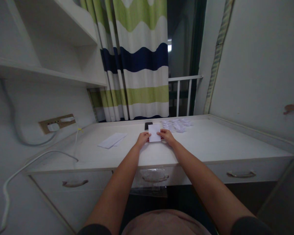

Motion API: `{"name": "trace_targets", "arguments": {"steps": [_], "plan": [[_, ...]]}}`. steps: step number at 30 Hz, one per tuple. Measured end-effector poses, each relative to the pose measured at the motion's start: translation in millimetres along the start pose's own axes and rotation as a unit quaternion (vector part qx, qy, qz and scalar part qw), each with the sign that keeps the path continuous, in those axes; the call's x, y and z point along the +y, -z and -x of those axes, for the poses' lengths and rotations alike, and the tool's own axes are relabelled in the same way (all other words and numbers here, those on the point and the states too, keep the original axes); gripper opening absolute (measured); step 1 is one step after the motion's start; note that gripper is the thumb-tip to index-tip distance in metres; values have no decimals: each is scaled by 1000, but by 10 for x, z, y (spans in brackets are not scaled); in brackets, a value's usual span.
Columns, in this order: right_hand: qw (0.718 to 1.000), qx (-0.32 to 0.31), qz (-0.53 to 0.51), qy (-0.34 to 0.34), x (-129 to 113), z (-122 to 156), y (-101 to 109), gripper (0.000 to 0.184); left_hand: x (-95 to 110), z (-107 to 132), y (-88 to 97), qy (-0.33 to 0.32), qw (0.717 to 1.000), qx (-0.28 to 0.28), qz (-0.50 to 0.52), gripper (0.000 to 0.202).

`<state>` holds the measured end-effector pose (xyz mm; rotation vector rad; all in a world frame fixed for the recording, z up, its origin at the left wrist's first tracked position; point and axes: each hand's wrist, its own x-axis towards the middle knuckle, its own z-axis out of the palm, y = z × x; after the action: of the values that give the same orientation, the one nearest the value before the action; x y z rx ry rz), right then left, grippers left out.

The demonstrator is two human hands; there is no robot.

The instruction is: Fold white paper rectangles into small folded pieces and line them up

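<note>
A small white rectangle of paper (154, 133) is held upright a little above the desk, between my two hands. My left hand (143, 138) grips its left edge, thumb on the near face and fingers behind. On the opposite edge, my right hand (167, 135) pinches it in the same way. Whether the paper is a single sheet or folded, I cannot tell. Just behind it lies a dark phone-like rectangle (148, 125), partly covered by the paper. Several small folded white paper pieces (177, 124) are spread beyond my right hand.
Flat white sheets (112, 140) lie on the left part of the white desk (225, 143). A white cable (51, 152) runs over the desk's left edge from near the wall socket (56, 123). A striped curtain (144, 78) hangs behind, and a shelf (51, 73) juts out at upper left.
</note>
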<state>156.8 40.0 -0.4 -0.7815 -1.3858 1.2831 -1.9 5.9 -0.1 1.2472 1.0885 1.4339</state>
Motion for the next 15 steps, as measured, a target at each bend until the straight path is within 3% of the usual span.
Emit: {"name": "trace_targets", "arguments": {"steps": [15], "plan": [[1000,26,-5,-14,-26,7,5,15,38,-20,-5,-5,997,70,-23,12]]}}
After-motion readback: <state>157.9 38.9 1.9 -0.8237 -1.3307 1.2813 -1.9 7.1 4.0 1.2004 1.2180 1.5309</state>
